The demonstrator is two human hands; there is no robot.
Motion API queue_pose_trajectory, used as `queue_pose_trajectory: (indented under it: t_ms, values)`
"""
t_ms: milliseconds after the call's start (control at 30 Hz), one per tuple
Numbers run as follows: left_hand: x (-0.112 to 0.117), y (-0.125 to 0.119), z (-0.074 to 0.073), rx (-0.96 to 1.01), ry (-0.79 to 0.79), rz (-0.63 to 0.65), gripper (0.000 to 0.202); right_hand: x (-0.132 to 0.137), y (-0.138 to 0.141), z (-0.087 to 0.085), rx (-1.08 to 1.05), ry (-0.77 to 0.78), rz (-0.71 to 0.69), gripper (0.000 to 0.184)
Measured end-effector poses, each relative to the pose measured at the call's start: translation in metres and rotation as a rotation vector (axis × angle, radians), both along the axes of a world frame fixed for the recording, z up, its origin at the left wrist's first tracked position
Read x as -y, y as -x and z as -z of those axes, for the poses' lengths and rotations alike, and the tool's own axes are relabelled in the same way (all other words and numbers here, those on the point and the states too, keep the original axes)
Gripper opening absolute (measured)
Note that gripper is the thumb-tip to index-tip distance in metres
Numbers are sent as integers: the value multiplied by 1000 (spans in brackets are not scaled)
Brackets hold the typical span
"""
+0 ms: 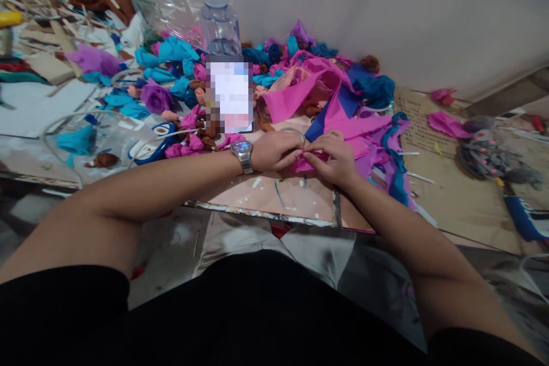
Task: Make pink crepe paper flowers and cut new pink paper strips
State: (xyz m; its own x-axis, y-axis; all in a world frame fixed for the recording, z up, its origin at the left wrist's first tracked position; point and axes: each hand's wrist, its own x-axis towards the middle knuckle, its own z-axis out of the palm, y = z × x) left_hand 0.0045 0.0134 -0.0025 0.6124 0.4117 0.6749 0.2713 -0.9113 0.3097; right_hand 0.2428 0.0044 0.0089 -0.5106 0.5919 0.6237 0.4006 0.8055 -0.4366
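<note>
Both my hands meet over the front of the table, fingertips pinched on a small piece of pink crepe paper (303, 163). My left hand (277, 151), with a watch (242, 154) on its wrist, grips the paper from the left side. From the right, my right hand (334, 157) holds the same piece between thumb and fingers. Part of the paper is hidden behind the fingers. Just beyond my hands lie larger pink paper strips (309, 88) and a dark blue strip (328, 117). Purple and teal paper pieces (397, 166) lie to the right of my right hand.
A propped phone (231, 91) with a blurred screen stands before a plastic bottle (220, 23). Several rolled paper flowers (156, 96) lie around them. A blue-and-white glue gun (152, 140) with a looping cord is at left, another blue tool (527, 217) at right. Wood sticks (26, 0) pile up far left.
</note>
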Motion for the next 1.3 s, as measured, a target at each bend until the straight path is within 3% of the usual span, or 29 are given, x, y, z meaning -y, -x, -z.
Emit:
queue_pose_trajectory:
  t_ms: [200,600,967,1300]
  values:
    - [1,-1,-1,22,-32,28,27,1,0,-2,-20,-6,-26,18]
    - [-4,0,5,-6,74,-34,53,2,0,2,-16,-34,-12,14]
    - [-1,2,-1,13,87,31,36,3,1,-1,-47,-40,16,14]
    - [-2,0,2,54,67,11,25,2,1,0,-36,-65,6,7]
